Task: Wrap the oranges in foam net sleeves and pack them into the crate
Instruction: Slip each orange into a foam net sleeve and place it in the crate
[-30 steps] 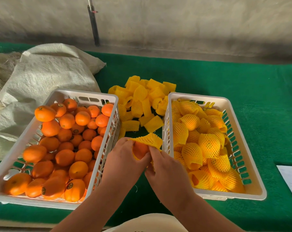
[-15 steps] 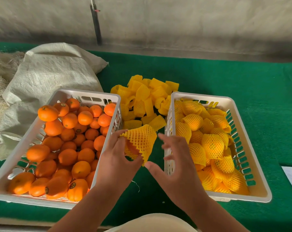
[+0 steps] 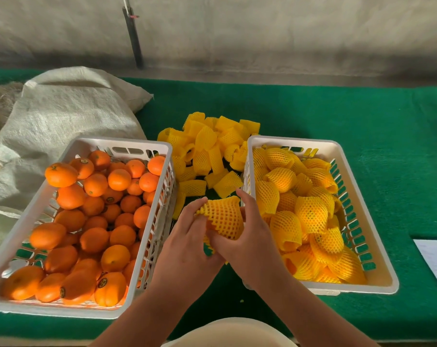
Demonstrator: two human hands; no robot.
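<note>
Both hands [image 3: 187, 246] [image 3: 247, 244] around seemingly sleeved orange [image 3: 223, 219].

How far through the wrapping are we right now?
Done: the right crate holds a heap of sleeved oranges. In hand: both the left hand and right hand hold one orange in a foam net sleeve between the crates. Left: the left crate is full of bare oranges; spare sleeves lie behind.

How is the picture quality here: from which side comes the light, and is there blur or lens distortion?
Head view: bright light glares on the wrapped oranges in the right crate; the left crate is lit more evenly. The wide lens bends the green table edge. Both hands and the foam sleeve look slightly soft.
</note>
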